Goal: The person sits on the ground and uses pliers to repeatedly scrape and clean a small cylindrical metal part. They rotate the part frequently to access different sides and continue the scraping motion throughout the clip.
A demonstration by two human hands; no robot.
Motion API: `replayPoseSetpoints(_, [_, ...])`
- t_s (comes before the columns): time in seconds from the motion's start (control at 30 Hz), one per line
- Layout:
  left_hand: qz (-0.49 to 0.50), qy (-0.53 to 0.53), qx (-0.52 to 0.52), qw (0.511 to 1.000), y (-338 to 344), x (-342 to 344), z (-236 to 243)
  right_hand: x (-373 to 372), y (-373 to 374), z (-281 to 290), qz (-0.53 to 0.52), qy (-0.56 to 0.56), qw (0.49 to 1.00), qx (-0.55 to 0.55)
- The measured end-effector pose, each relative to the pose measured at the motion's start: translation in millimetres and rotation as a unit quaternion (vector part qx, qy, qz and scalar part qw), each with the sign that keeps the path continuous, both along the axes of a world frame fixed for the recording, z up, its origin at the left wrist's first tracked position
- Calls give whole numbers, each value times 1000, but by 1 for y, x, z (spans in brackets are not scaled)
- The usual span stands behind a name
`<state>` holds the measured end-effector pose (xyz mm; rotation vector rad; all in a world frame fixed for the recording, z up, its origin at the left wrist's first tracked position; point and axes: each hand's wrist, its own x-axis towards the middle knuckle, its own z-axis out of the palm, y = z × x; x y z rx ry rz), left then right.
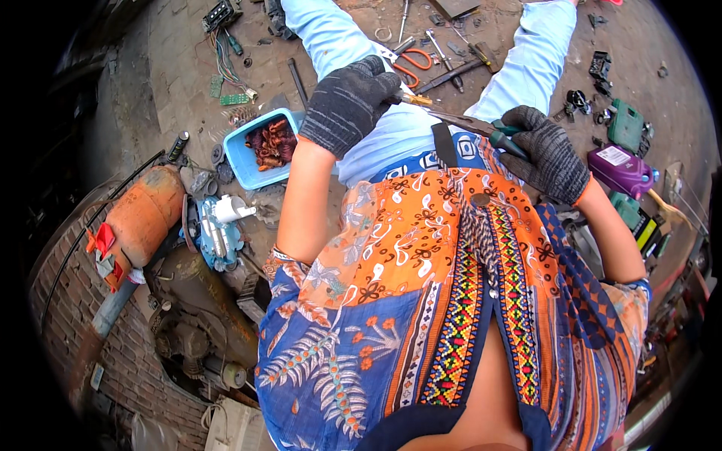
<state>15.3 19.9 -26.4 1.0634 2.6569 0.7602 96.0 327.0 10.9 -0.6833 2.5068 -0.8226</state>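
Observation:
Both of my hands wear dark grey knitted gloves. My left hand [350, 107] is closed around a small part with a brass-coloured end [415, 98], held above my lap; the rest of the part is hidden by the fingers. In my right hand [547, 155] are green-handled pliers [505, 140], gripped by the handles. Their long dark jaws point left and reach close to the brass-coloured end; I cannot tell whether they touch it. Just beyond my left hand lie orange-handled scissors [410, 68]. Left of my left forearm stands a light blue plastic tub [239, 167] holding copper windings [271, 143].
On the ground between my legs lie a hammer [485, 56] and several other hand tools. A purple plastic jug [623, 170] and a green case [626, 126] stand at the right. At the left are an orange rusty cylinder [147, 214], wires and green circuit boards [235, 99].

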Motion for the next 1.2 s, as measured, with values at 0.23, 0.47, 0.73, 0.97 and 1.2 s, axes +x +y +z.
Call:
replayPoseSetpoints(0.23, [-16, 18, 31, 999, 3, 0, 1, 0, 1, -5, 11, 28, 999, -27])
replayPoseSetpoints(0.47, [-10, -2, -11, 1000, 4, 2, 3, 1, -1, -2, 2, 21, 1000, -21])
replayPoseSetpoints(0.73, [-12, -1, -2, 1000, 8, 3, 3, 1, -5, -1, -3, 15, 999, -29])
replayPoseSetpoints(0.97, [-21, 11, 34, 999, 10, 9, 7, 0, -7, 0, -26, -112, 985, -127])
replayPoseSetpoints(1.2, [-62, 145, 112, 981, 4, 4, -1, 1, -7, 11, -118, -397, 887, -205])
